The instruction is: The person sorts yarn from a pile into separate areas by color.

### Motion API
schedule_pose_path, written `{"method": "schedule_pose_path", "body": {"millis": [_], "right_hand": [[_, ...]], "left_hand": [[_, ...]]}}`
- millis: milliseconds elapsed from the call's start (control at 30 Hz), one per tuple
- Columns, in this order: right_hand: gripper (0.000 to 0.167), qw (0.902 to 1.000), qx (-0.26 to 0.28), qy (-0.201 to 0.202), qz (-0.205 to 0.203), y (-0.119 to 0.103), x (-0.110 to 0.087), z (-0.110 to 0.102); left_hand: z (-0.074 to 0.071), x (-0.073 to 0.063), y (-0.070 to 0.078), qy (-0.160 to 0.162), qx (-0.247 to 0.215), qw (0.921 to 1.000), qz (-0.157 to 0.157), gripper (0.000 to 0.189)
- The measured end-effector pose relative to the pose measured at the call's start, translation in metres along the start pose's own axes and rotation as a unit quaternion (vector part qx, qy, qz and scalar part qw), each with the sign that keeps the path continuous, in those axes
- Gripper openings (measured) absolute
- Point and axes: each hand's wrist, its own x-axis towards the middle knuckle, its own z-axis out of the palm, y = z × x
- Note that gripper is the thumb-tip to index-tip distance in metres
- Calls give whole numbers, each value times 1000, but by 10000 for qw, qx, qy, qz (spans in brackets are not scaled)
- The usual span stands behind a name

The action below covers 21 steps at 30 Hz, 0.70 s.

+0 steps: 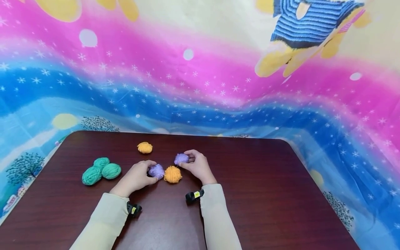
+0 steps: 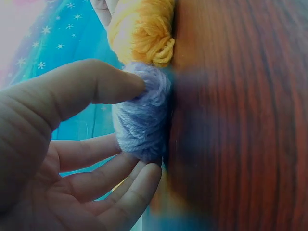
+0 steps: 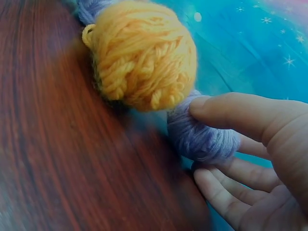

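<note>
My left hand (image 1: 137,177) holds a purple yarn ball (image 1: 156,171) between thumb and fingers, low at the table. In the left wrist view this purple ball (image 2: 142,115) sits against an orange yarn ball (image 2: 142,33). That orange ball (image 1: 173,174) lies just right of it in the head view, between my two hands. A second purple yarn ball (image 1: 181,159), a little farther back, is held by my right hand (image 1: 198,166). The right wrist view shows my thumb on this purple ball (image 3: 202,134) with fingers on its other side; the orange ball (image 3: 144,57) partly covers it.
Several green yarn balls (image 1: 111,171) lie clustered on the left of the dark brown table (image 1: 265,201). Another orange yarn ball (image 1: 145,147) lies farther back. A colourful printed cloth (image 1: 200,93) hangs behind the table's far edge and along its sides.
</note>
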Motion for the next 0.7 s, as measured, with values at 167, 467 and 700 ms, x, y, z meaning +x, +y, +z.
{"method": "schedule_pose_path", "body": {"millis": [167,467,700], "right_hand": [[42,9999,29,77,-59,1,0,-2],[37,9992,242,294,-73,6,1,-7],[37,9940,679,824,-224,11,2,-18]], "left_hand": [[-2,0,0,71,58,10000,-7,56],[-12,-2,4,541,-262,9981,-103,59],[-6,1,9,672,-493,9965,39,61]]}}
